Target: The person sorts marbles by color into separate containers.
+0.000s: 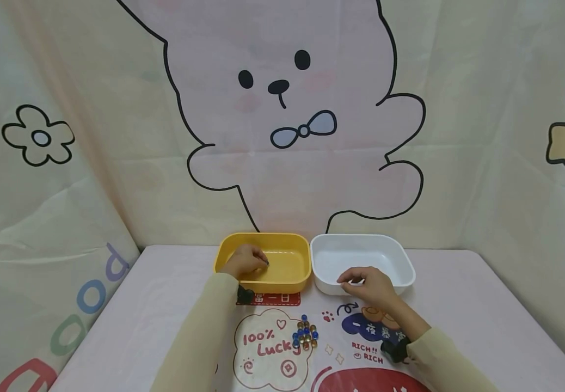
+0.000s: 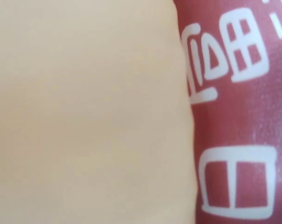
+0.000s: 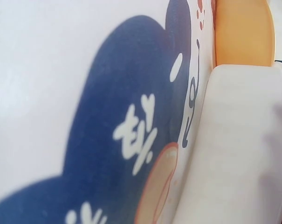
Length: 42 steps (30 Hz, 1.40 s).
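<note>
In the head view my left hand (image 1: 247,260) reaches over the near rim into the yellow bin (image 1: 287,286). Its fingertips pinch a small dark bluish marble (image 1: 267,263). Over the near side of the white bin (image 1: 331,287) is my right hand (image 1: 372,284), thumb and forefinger brought together; whether something is between them I cannot tell. Blue and amber glass marbles (image 1: 305,333) lie in a cluster on the printed tablecloth. A pale sleeve (image 2: 89,112) fills most of the left wrist view. The right wrist view has the white bin's outer wall (image 3: 238,140), with a sliver of fingers at the edge.
Both bins stand side by side at the table's far edge, before a hanging cloth (image 1: 282,179) with a cartoon bear. The tablecloth (image 1: 459,305) bears flat printed pictures and lettering. Dark wrist cameras (image 1: 396,349) sit at both cuffs.
</note>
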Available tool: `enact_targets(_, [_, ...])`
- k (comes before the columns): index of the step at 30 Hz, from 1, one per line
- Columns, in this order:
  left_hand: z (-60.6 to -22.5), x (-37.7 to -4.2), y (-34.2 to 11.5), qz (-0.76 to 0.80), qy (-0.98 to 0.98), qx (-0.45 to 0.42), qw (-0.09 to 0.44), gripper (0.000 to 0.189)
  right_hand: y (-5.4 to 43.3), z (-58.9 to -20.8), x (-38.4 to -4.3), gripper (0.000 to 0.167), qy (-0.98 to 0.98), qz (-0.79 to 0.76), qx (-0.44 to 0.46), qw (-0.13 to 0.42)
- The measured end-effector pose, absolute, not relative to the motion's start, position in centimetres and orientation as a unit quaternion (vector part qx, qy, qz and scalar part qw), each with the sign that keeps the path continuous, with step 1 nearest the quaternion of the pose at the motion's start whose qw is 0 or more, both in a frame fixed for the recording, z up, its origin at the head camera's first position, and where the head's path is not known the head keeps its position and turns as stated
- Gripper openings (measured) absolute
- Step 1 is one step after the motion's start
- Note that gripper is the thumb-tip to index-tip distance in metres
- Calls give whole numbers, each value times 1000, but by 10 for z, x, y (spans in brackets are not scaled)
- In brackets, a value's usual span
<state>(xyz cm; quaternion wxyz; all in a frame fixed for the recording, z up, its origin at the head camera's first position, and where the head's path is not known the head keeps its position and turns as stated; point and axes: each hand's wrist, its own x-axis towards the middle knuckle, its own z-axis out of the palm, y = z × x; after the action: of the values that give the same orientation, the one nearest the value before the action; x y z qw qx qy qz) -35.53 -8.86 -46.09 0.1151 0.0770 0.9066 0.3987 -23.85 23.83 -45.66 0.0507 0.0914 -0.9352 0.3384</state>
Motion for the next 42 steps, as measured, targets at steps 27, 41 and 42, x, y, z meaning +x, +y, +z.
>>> enact_targets(27, [-439,-343,-97,427,891,99,120,25,238,-455,-238,7,-934,342,92,51])
enact_targets(41, [-432,-327,-98,398,906,129,66,25,239,-457,-238,6,-935,338,91,52])
enact_targets(42, [-430,-325,-98,399,906,127,66,25,239,-457,-238,6,-935,339,92,52])
